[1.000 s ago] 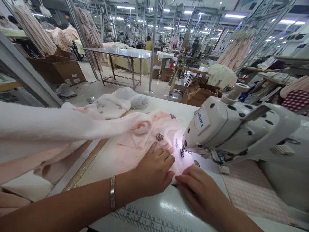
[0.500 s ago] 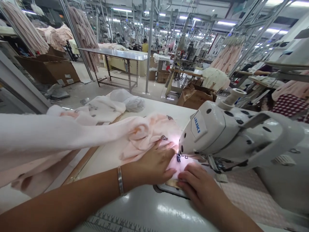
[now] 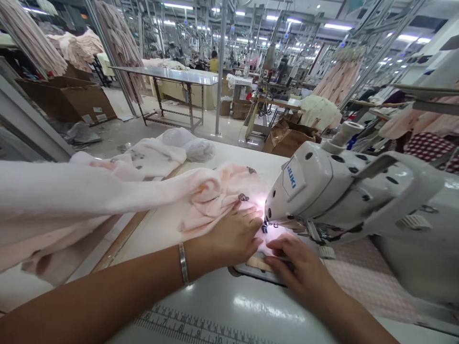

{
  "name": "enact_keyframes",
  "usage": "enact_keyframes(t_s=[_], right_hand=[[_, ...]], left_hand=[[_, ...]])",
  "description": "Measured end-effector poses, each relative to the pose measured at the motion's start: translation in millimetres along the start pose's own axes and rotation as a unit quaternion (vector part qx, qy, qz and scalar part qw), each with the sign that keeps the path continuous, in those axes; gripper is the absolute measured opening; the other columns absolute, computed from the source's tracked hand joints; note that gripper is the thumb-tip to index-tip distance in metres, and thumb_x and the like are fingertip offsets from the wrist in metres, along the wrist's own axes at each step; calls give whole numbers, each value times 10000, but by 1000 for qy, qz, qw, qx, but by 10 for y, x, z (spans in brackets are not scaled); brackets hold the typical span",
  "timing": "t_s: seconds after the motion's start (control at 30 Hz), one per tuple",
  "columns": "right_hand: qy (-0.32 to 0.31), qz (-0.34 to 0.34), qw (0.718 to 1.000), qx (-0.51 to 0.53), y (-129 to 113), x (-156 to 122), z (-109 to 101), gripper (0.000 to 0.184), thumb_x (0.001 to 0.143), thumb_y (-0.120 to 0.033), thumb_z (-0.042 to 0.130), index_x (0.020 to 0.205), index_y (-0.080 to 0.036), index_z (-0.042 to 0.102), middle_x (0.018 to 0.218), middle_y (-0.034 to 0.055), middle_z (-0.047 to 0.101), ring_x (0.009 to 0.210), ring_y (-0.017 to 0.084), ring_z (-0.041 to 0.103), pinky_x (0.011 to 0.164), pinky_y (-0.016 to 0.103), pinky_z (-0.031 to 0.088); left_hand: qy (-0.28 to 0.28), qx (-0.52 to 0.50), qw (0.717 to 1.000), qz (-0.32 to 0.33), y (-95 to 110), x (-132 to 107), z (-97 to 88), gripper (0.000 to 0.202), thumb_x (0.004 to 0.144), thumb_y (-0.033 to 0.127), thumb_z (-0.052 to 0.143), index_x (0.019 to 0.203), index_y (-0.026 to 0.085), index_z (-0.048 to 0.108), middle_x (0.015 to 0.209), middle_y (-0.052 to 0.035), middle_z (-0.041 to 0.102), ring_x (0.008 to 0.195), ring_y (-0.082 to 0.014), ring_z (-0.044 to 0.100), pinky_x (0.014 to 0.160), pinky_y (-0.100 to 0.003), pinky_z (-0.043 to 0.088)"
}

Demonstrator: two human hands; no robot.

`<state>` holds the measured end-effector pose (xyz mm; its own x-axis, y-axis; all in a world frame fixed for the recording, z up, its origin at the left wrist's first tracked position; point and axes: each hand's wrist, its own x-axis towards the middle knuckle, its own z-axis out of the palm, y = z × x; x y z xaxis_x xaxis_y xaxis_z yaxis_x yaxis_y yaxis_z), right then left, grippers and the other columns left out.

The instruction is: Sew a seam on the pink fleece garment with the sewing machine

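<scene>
Pale pink fabric (image 3: 204, 191) with small dark prints lies bunched on the white sewing table, its near edge under the presser foot (image 3: 264, 226) of a white sewing machine (image 3: 315, 186). My left hand (image 3: 233, 234), with a silver bracelet at the wrist, rests flat on the fabric left of the foot, fingers stretched out. Just in front of the foot, my right hand (image 3: 294, 260) pinches the fabric's edge between thumb and fingers. The machine's lamp lights the cloth there. The needle is too small to make out.
A ruler strip (image 3: 182, 327) runs along the table's near side. More fabric (image 3: 71, 191) drapes in from the left. Beyond stand a metal-topped table (image 3: 172, 74), cardboard boxes (image 3: 68, 100), a pole (image 3: 220, 71) and hanging pink garments (image 3: 120, 38). A person in yellow (image 3: 214, 62) is far off.
The view has shifted slightly. Both hands stay by the presser foot, and the right fingers have drawn in a little at the fabric's edge.
</scene>
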<state>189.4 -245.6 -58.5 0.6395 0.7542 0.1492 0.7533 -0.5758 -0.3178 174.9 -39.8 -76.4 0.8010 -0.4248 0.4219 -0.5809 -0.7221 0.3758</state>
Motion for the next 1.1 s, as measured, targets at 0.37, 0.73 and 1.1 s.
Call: enact_keyframes(t_s=[0.37,0.73,1.1], right_hand=[[-52,-12,997,-56,-52,28,-3,138,911,-291,447,993,-224,535,950,65,555,795,195,570,707,363,464],[-29,-24,999,-13,-75,-35,39,107,909,-246,448,987,-241,522,891,38,515,754,184,535,674,358,435],[-61,-7,998,33,-96,-55,28,123,906,-228,435,964,-233,542,876,41,516,781,156,564,602,272,451]], left_hand=[[15,-9,1000,-2,-26,-15,3,228,838,258,541,1032,161,470,1163,-79,552,1193,-224,420,1108,-453,130],[15,16,996,88,-72,-52,22,108,892,182,493,813,153,559,946,-56,573,933,-205,501,909,-393,377],[-24,-12,990,142,-96,-84,16,173,901,135,485,776,152,603,863,-41,586,864,-176,525,802,-317,435]])
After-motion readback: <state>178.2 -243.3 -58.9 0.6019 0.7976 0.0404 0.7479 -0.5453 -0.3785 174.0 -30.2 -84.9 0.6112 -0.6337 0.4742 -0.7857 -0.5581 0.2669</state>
